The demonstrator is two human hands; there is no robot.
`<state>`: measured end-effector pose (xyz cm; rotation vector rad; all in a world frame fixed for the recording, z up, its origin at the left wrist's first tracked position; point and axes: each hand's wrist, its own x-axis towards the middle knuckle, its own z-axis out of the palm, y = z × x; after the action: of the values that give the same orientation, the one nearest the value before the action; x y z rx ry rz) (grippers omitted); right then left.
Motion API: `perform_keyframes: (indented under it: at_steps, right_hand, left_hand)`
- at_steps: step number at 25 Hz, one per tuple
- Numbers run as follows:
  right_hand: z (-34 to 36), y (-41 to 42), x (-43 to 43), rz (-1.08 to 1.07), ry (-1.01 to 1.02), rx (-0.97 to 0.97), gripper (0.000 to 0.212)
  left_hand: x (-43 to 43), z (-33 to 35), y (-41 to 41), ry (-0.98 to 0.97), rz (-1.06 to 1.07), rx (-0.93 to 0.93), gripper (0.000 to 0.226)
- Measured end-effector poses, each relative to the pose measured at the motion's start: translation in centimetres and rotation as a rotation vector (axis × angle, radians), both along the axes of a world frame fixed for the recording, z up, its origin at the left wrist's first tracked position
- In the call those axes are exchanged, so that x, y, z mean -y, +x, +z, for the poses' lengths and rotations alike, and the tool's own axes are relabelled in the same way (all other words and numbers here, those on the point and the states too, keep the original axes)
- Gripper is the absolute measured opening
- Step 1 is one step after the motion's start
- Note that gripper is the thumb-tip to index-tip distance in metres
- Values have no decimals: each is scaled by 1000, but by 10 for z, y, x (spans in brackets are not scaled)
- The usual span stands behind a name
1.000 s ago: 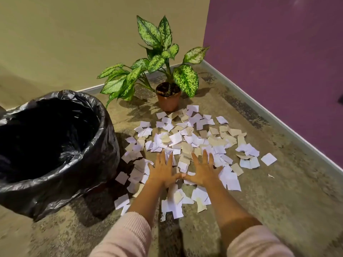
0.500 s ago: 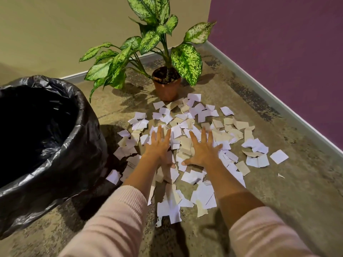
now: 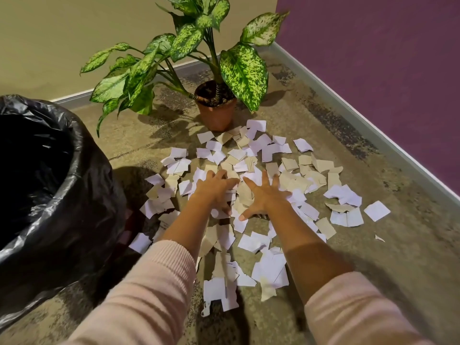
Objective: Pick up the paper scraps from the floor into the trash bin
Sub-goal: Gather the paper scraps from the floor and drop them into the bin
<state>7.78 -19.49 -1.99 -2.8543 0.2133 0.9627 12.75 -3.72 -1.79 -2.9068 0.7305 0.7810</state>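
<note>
Several white and beige paper scraps [image 3: 267, 150] lie scattered on the mottled floor ahead of me. My left hand [image 3: 215, 189] rests palm down in the middle of the pile, its fingers curling inward over scraps. Just to its right, my right hand [image 3: 265, 195] lies flat on the scraps with fingers spread. Neither hand has lifted anything. The trash bin [image 3: 74, 207], lined with a black plastic bag, stands at the left, its mouth open and dark.
A potted plant [image 3: 216, 113] in a terracotta pot stands just beyond the scraps, its leaves hanging over the far side. A beige wall runs behind it, and a purple wall [image 3: 385, 58] with a grey skirting closes the right side.
Both hands have slid forward into the middle of the pile. The left fingers have begun curling over scraps. The camera has come closer and lower.
</note>
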Motion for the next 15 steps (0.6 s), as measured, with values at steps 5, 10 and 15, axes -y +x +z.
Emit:
perform_keyframes:
  at_steps: [5,10,15]
  right_hand:
    - [5,-6,-14,-26,31,11,112]
    - [6,-33,-26,16,41,236,68]
    - [12,-52,-38,35,19,349,38]
  left_hand:
    - [-1,-1,-15,-100,44,46,64]
    - [-7,3,-42,-171,104,116,35]
    - [-16,10,-70,-178,179,130,17]
